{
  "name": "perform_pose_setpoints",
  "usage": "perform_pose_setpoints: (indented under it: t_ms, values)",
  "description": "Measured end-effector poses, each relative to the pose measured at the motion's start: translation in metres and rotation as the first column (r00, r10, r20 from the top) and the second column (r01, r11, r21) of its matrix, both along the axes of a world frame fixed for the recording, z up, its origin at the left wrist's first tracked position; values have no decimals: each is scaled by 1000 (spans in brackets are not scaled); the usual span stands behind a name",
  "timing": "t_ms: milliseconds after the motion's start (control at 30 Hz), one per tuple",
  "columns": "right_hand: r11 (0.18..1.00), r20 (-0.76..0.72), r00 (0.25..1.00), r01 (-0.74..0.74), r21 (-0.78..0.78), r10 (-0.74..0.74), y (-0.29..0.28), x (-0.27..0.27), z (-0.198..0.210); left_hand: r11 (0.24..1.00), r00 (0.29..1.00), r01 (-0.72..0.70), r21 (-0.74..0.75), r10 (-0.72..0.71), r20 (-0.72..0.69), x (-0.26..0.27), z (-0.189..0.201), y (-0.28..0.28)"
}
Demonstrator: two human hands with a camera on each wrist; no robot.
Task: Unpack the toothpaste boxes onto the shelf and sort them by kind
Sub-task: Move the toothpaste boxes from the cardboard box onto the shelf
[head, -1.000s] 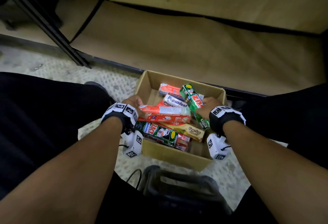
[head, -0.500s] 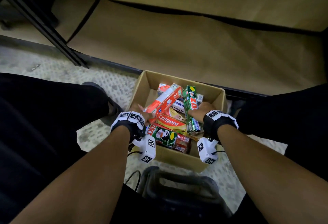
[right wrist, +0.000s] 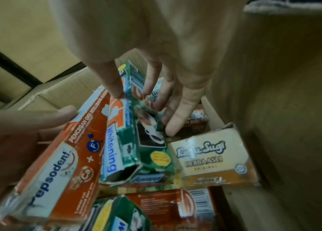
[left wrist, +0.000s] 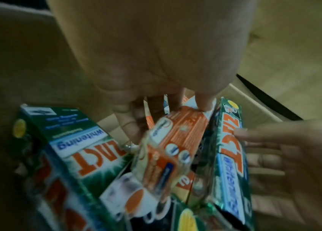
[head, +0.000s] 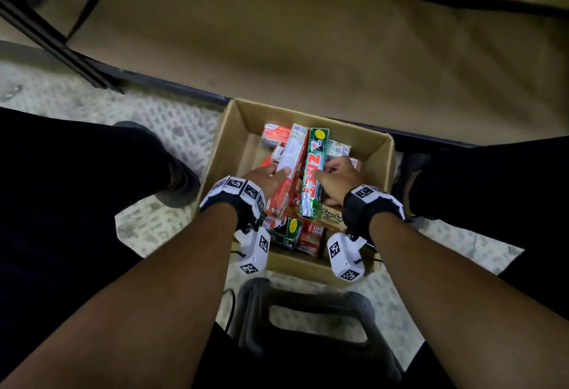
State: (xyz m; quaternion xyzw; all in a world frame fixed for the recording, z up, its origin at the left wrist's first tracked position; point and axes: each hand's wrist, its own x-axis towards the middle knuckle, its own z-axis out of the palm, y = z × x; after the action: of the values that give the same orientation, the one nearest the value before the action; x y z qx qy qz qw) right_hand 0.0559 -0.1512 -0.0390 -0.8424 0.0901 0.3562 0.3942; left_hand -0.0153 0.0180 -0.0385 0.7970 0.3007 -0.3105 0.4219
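An open cardboard box (head: 271,116) sits on the floor between my knees, holding several mixed toothpaste boxes. My left hand (head: 272,173) grips a long orange Pepsodent box (head: 291,166) near its middle, raised above the pile and pointing away from me. Right beside it, my right hand (head: 331,170) pinches a green Zact box (head: 314,173), thumb on one side and fingers on the other. In the right wrist view the Zact box (right wrist: 136,140) lies against the Pepsodent box (right wrist: 67,156). The wooden bottom shelf (head: 308,49) just beyond the cardboard box is bare.
A tan Kayu Sugi box (right wrist: 209,156) and a second Zact box (left wrist: 77,148) lie in the pile. A black plastic stool (head: 308,327) stands under me. My dark-trousered legs flank the cardboard box. The shelf's black post (head: 61,49) slants at left.
My left hand swung the Pepsodent box from lying crosswise to pointing away. My right hand turned the green Zact box parallel to it, and both hands drew closer together.
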Motion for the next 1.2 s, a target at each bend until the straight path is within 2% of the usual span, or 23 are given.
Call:
perform_pose_setpoints:
  t_ms: [167, 300, 633, 967, 1200]
  values:
    - [989, -67, 993, 104, 107, -98, 4, 4, -11, 971, 982, -183, -155, 188, 18, 21, -3, -1]
    - [978, -97, 983, 168, 127, -156, 4, 5, -13, 935, 962, -264, -236, 273, 6, 21, -11, 3]
    - [963, -178, 967, 212, 168, -182, 3, 4, 0, 908, 944, -312, -278, 329, 14, 16, -5, 1]
    - [976, -35, 991, 136, 173, -132, 3, -9, 47, 868, 891, -382, -317, 437, 121, 5, 25, -9]
    - [974, 9, 996, 86, 210, -90, -7, -21, 95, 907, 887, -313, -281, 385, 253, -3, 71, -13]
